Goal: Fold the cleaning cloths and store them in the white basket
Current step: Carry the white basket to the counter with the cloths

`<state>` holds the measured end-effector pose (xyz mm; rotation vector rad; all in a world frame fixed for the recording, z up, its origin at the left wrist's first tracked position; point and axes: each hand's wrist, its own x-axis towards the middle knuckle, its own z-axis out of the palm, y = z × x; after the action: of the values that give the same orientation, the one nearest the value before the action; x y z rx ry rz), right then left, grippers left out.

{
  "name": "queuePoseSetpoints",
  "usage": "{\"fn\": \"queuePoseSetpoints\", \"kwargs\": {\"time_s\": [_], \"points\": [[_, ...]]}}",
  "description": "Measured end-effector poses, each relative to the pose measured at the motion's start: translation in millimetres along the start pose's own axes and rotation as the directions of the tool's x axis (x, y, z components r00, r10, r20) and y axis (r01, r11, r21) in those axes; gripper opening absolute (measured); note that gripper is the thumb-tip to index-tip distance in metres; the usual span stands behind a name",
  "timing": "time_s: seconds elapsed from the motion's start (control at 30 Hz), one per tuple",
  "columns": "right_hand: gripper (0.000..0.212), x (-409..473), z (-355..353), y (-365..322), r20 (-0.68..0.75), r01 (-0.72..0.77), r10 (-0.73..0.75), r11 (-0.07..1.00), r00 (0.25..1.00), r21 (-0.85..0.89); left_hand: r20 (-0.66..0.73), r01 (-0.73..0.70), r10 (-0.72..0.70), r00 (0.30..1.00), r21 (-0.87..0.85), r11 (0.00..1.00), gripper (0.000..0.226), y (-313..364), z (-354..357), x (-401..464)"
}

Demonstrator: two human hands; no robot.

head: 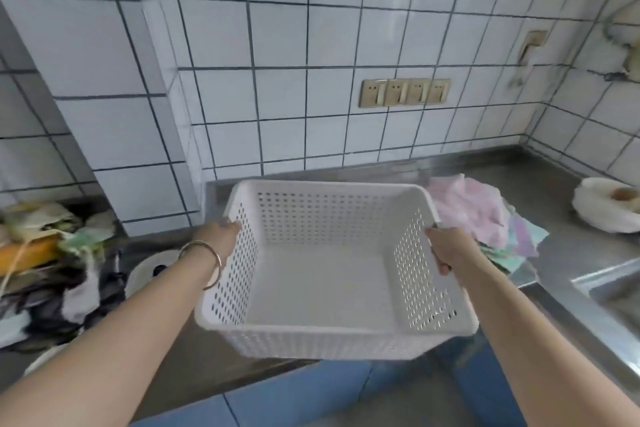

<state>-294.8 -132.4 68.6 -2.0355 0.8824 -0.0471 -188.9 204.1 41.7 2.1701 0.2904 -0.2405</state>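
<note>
An empty white perforated basket (325, 336) is held over the front of the steel counter, its near edge past the counter's front. My left hand (221, 236) grips its left rim, a metal bangle on that wrist. My right hand (446, 250) grips its right rim. Behind the basket's right side, a loose pile of pastel pink, green and lilac cleaning cloths (485, 215) lies on the counter, partly hidden by the basket and my right hand.
Steel counter (561, 191) runs to a tiled corner. A white bowl-like object (606, 208) sits at far right, a sink (616, 291) at right. At left lies clutter (52, 253) with a white plate (152, 270). Wall sockets (405, 92) are on the tiles.
</note>
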Motion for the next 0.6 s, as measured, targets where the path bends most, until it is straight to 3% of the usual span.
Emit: {"fn": "queuePoseSetpoints", "kwargs": {"time_s": [0.1,0.3,0.47,0.6], "points": [[0.035,44.6,28.5,-28.4,0.019,0.002,-0.001,0.998,1.0,-0.062,-0.069,0.065,-0.059,0.996,0.082,0.995,0.051,0.2,-3.7,40.3],[0.035,128.7,84.0,-89.7,0.09,0.023,-0.01,0.989,0.996,-0.149,-0.081,0.137,-0.127,0.989,0.124,0.983,0.031,6.1,-11.8,127.0],[0.034,186.1,121.4,-128.3,0.113,0.029,-0.012,0.988,0.993,-0.15,-0.103,0.144,-0.136,0.985,0.082,0.986,0.043,6.1,-16.2,192.5],[0.012,216.5,146.0,-149.8,0.171,0.017,-0.006,0.998,0.985,-0.065,-0.109,0.188,-0.178,0.978,0.083,0.979,0.039,6.4,-18.7,234.2]]}}
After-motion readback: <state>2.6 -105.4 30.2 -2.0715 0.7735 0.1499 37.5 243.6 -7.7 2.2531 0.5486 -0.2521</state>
